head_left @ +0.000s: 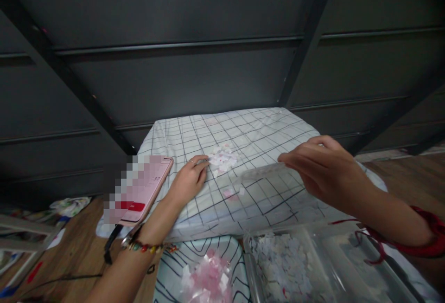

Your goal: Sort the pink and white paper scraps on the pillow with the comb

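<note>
On the white checked cloth, a small pile of white and pinkish paper-like scraps [223,158] lies near the middle. My left hand [189,177] rests at the pile's left edge, its fingers stretched toward the scraps and the fingertips touching them. Raised over the right part of the cloth, my right hand [318,168] pinches one end of a clear, flat plastic piece [262,172]. That piece points left toward the pile and is slightly blurred, so its exact kind is unclear. A few loose scraps [231,194] lie just below the pile.
Left of my left hand lies a pink-cased phone [153,191]. In front stand a striped tray [167,266] with a pink-and-white bundle [208,277] and a clear plastic box [255,275] holding many pale scraps. A dark panelled wall [187,80] rises behind the cloth-covered surface [278,131].
</note>
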A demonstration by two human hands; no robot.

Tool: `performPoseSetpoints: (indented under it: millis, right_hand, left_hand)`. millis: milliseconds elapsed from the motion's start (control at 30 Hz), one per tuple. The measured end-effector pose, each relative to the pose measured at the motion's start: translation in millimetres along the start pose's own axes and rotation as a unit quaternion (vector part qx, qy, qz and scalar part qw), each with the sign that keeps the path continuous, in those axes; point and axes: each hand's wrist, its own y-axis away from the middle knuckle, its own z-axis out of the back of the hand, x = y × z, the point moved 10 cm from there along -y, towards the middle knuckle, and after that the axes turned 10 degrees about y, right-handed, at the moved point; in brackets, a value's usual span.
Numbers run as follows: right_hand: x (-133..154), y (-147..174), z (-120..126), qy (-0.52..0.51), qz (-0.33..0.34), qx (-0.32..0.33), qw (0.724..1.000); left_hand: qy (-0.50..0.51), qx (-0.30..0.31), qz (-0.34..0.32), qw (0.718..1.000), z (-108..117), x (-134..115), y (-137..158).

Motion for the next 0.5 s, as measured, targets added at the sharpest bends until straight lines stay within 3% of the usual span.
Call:
performPoseSetpoints:
  millis: [267, 500]
  right_hand:
    - [3, 8, -12, 0.034, 0.071, -0.016, 0.997]
    - [10, 7, -10, 0.044, 0.085, -0.022, 0.995]
  left_hand:
    - [-0.004, -0.001, -0.002, 1.0, 0, 0, 0]
    - [0.0, -0.001, 0.002, 1.0, 0, 1, 0]
